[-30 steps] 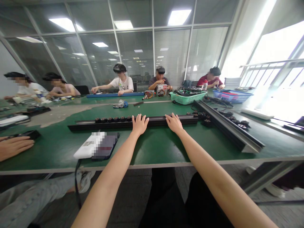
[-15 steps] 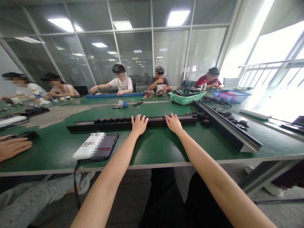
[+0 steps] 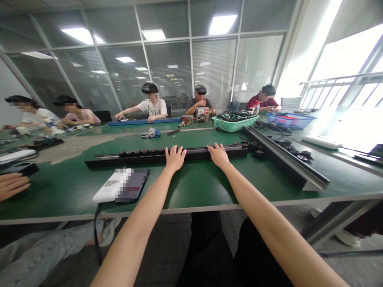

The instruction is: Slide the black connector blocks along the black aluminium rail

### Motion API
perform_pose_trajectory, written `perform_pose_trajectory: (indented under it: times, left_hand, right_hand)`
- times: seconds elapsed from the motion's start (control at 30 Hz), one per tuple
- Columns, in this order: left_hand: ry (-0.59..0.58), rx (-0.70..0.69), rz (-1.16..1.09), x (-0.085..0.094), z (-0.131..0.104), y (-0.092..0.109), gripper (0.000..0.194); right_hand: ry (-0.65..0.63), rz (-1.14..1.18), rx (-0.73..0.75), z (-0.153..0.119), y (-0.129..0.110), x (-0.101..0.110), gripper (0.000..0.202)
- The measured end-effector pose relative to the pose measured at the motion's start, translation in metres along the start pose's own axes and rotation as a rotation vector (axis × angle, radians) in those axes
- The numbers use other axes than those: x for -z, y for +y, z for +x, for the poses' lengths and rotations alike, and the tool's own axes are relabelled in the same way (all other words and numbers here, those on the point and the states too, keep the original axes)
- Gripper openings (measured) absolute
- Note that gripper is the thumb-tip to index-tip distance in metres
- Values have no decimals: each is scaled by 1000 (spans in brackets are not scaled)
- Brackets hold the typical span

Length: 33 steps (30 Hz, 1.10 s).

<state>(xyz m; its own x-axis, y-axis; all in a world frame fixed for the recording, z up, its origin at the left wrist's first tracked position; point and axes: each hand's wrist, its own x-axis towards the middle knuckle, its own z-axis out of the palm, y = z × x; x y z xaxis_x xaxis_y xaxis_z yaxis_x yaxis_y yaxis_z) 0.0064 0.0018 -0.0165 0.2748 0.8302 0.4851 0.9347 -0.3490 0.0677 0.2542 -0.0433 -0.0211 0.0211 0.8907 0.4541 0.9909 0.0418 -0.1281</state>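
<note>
A long black metal rail (image 3: 197,155) lies crosswise on the green table, with a row of small round black parts (image 3: 145,152) along its left half. My left hand (image 3: 175,158) rests on the rail near its middle, fingers spread over the top. Farther right, my right hand (image 3: 219,154) lies on the same rail with its fingers apart. Neither hand is closed around anything. What lies under the palms is hidden.
A second black rail (image 3: 287,161) lies at a slant on the right, beside several round black parts (image 3: 299,153). A green basket (image 3: 235,124) of cables stands behind. Near the front edge lie a white power bank-like block (image 3: 109,185) and a dark phone-like slab (image 3: 133,187). A co-worker's hand (image 3: 13,186) is at left.
Both my hands stay in place on the rail. At the left, the co-worker's hand has drawn back toward the picture's edge, and the black box beside it has shifted left.
</note>
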Motion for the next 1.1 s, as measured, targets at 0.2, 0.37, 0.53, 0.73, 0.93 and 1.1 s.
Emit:
perform_pose_trajectory:
  times: [0.2, 0.37, 0.53, 0.73, 0.93, 1.1]
  left_hand:
    - [1, -9, -1, -1, 1, -2, 63]
    - [-2, -10, -5, -1, 0, -1, 64]
    - [-9, -8, -4, 1, 0, 0, 64]
    - [-7, -9, -7, 0, 0, 0, 64]
    - [-8, -9, 6, 0, 1, 0, 64]
    - [-14, -12, 10, 0, 1, 0, 64]
  right_hand:
    - [37, 23, -43, -4, -2, 6, 47]
    - [57, 3, -38, -5, -3, 6, 47]
    - [64, -14, -40, -4, -2, 4, 48]
    - [53, -33, -49, -6, -4, 7, 49]
    - [34, -44, -83, -9, -5, 12, 48]
    - [27, -61, -89, -9, -5, 13, 48]
